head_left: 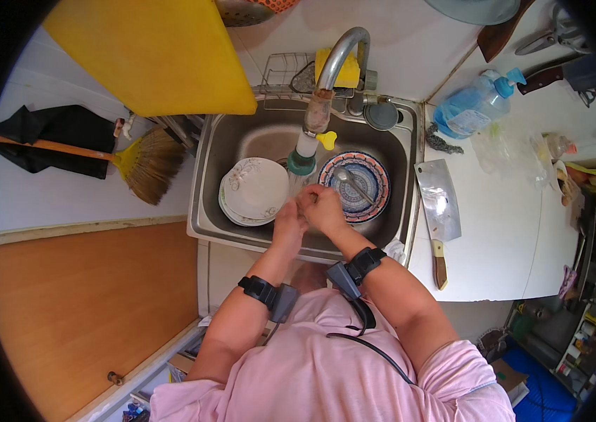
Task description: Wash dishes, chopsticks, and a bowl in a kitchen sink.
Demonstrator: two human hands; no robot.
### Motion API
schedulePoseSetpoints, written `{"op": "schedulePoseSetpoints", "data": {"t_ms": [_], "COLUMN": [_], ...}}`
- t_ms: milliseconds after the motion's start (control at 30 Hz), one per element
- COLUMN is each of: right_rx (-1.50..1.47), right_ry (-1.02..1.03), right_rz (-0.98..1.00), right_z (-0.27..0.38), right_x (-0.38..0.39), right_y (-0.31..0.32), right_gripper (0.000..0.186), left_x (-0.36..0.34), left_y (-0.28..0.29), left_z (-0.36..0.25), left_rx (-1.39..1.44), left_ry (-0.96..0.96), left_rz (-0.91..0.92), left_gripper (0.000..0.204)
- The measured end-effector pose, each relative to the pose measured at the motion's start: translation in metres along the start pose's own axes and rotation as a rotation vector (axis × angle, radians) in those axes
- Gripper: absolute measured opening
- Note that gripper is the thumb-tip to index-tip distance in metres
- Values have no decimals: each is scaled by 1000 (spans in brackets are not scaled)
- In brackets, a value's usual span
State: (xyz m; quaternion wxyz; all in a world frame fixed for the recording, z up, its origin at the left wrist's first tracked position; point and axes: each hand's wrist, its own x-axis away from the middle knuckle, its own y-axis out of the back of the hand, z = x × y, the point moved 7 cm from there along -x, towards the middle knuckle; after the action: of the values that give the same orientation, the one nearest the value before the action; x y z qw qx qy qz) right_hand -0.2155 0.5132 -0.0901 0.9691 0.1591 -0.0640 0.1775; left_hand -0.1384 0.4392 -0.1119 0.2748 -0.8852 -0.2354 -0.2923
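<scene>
My left hand and my right hand meet over the front of the steel sink, just below the faucet and its green-tipped nozzle. Water seems to run down onto them. The fingers of both hands are curled together; whatever lies between them is hidden. Left of my hands, white flower-patterned plates sit stacked in the basin. To the right is a blue and red patterned bowl, with a metal spoon lying in it.
On the right counter lie a cleaver, a steel scrubber and a blue soap bottle. A yellow cutting board juts over the sink's back left. A wire rack with a yellow sponge stands behind the faucet. A broom hangs left.
</scene>
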Motion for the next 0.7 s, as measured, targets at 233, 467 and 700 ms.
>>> {"op": "schedulePoseSetpoints", "data": {"t_ms": [233, 467, 700], "right_rx": [-3, -164, -343], "right_ry": [58, -21, -218], "right_rz": [111, 442, 533], "right_z": [13, -17, -16], "right_x": [17, 24, 27], "right_y": [-2, -13, 12], "right_gripper": [12, 11, 13], "left_x": [-23, -25, -27], "left_y": [-6, -19, -14], "left_z": [10, 14, 5], "left_rx": [531, 588, 358], "left_ry": [247, 348, 270], "left_rz": [87, 233, 329], "left_gripper": [40, 37, 28]}}
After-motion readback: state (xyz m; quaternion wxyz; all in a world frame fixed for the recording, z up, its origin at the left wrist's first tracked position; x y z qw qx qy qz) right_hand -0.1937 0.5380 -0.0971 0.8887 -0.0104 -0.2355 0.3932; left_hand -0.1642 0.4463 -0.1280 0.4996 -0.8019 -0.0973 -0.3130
